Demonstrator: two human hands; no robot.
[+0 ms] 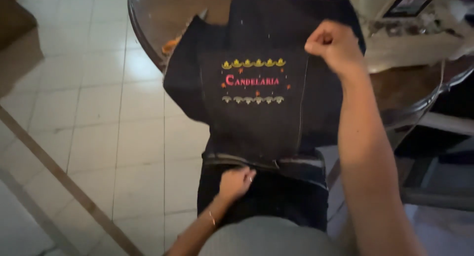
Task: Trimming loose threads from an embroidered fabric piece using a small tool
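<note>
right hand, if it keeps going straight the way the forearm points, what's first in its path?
The right hand, fisted on the top edge of the dark embroidered cloth, points up and away along the forearm. Beyond it lies more cloth, then probably the round wooden table; depth is unclear.

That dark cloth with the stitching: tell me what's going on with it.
A person holds the dark cloth stretched out in front of them. The right hand is a closed fist gripping its upper edge over the round wooden table; the left hand pinches the lower edge near the lap. The embroidered design, red lettering between rows of small yellow and pale motifs, faces up. A sewing machine sits on the table behind, and the tiled floor lies to the left.
</note>
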